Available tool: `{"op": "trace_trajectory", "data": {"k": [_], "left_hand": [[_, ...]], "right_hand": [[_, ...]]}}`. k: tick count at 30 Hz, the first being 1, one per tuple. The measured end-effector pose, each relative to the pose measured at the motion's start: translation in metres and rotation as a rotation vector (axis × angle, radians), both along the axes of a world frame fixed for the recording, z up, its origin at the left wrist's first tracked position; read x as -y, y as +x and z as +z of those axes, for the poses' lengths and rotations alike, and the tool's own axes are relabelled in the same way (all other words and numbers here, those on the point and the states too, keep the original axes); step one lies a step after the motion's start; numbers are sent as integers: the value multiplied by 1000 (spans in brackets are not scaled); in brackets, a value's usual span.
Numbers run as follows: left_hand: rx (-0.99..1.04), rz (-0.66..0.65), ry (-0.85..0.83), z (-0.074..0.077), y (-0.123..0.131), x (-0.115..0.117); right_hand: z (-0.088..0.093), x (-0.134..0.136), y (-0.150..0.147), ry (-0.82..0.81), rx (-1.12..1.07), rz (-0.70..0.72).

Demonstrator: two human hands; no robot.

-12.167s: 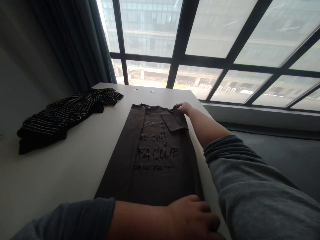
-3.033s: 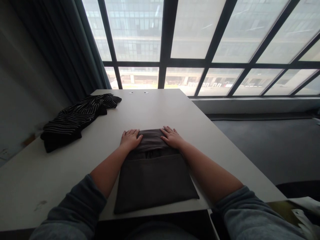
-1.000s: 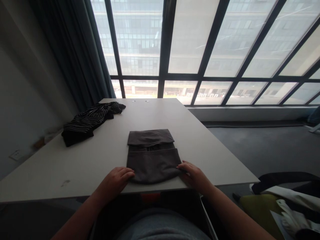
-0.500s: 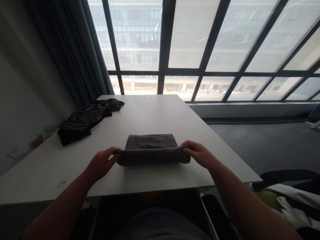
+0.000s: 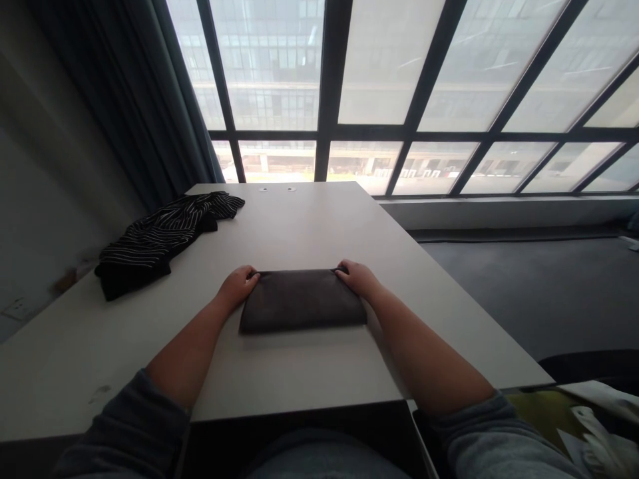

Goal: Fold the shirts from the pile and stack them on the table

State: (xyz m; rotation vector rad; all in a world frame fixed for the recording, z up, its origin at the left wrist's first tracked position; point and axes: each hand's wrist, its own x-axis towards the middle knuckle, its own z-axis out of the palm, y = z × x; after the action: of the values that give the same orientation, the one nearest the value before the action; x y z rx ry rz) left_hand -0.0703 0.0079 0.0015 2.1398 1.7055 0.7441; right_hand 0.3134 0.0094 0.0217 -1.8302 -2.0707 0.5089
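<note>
A dark brown shirt [image 5: 302, 303], folded into a small flat rectangle, lies on the white table [image 5: 319, 223] in front of me. My left hand [image 5: 238, 285] rests at its far left corner with the fingers curled over the cloth edge. At the far right corner, my right hand [image 5: 357, 276] grips the edge the same way. Both forearms reach over the table's near edge, with grey sleeves pushed up.
A crumpled black garment with white stripes [image 5: 160, 229] lies at the table's far left. A dark curtain [image 5: 144, 100] hangs on the left beside the large window. Cloth and a yellow-green item [image 5: 574, 416] sit on the floor at the lower right.
Both hands pinched the shirt's near edge, lifted it and carried it over the far part. The shirt is now half as deep, with the hands at its far corners.
</note>
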Motion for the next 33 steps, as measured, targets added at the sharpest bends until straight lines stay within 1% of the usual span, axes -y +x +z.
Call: {"op": "trace_trajectory", "data": {"k": [2,5,10,12,14,15,18,20,22,24,25,28,30,33], "left_hand": [[2,5,4,-6,-1,-2],[1,10,-31,-9,-2,-4],[-18,61,-88,-11,-4,-6],[-25,87,-96,-5,-4,-5],[-73,92,-90,7,0,-2],[-109,89,-77,14,5,1],[-226,37,41,34,32,19],[-284,-22,139,38,60,33],[-362,-74,169,32,86,45],[-439,-94,114,20,103,49],[-466,-98,79,14,108,49],[-476,-110,22,1,105,40],[-450,-106,20,-2,97,34],[-411,-93,7,-2,87,28]], "right_hand": [[-5,1,-1,31,83,30],[-7,0,0,86,193,85],[-6,-5,3,71,147,83],[-3,-5,4,51,118,78],[3,-2,3,38,122,60],[8,2,-1,59,137,48],[19,25,-25,233,174,47],[19,46,-50,309,174,118],[13,63,-75,254,186,219],[3,73,-91,152,219,274],[-1,74,-95,112,234,280],[-10,66,-90,69,249,248],[-12,57,-81,56,243,201],[-13,47,-70,28,239,129]]}}
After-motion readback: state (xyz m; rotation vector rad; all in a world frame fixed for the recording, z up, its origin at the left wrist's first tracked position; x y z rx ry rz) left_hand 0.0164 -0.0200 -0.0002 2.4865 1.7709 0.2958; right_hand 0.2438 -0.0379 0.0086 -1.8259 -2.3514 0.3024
